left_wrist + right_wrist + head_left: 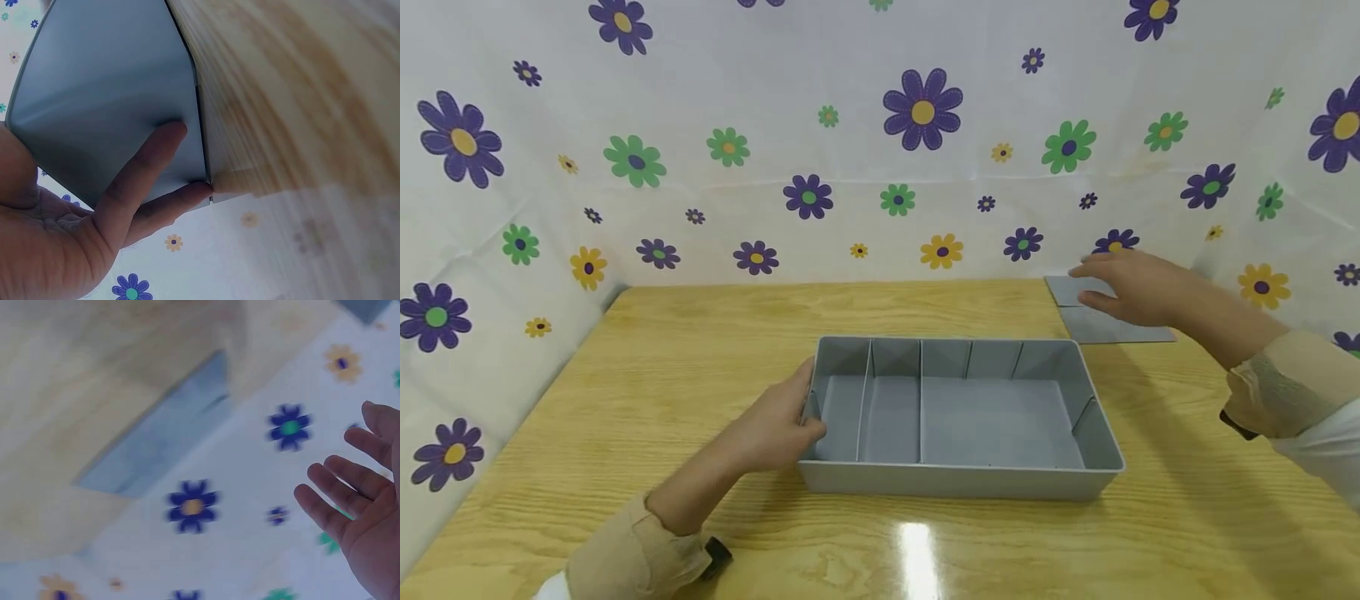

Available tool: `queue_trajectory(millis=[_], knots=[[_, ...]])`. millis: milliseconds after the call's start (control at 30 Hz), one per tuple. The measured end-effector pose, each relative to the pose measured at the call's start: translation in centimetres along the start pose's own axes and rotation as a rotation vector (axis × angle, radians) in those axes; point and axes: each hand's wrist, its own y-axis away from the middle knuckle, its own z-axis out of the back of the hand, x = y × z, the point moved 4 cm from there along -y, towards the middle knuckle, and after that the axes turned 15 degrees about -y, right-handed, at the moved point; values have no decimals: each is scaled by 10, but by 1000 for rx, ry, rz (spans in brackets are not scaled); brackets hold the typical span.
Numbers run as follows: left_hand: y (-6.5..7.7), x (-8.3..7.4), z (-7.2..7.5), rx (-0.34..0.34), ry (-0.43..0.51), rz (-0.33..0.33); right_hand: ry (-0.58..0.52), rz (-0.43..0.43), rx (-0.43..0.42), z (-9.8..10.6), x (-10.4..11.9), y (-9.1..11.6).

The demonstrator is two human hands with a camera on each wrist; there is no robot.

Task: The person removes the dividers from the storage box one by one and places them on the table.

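Flanking the gray box (962, 481), the left hand (777, 425) grips its left end

No lettering, label, brand, number or sign can be read in the head view or in either of the wrist views.

The tray (966, 481) is grey, the table (700, 342) yellow and wood-grained.
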Motion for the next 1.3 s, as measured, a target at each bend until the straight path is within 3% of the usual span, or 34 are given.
queue_trajectory(millis=[100,233,400,500,633,700,867,1133,1300], knots=[[0,0,0,-1,0,-1,23,67,-7,12,43,-12],[-1,1,0,-2,-6,0,64,214,17,10,101,-26],[-1,2,-1,-4,6,0,106,462,67,-14,162,-34],[0,2,-2,-9,18,-4,72,618,90,-33,191,-32],[1,2,-2,-12,17,-5,11,767,119,-53,218,-24],[1,1,-1,-13,12,-5,27,778,154,-60,224,-21],[0,2,1,-9,4,5,201,691,243,-77,224,-23],[0,1,0,2,8,11,433,680,277,-107,218,-26],[0,0,0,-2,2,13,480,673,277,-113,216,-26]])
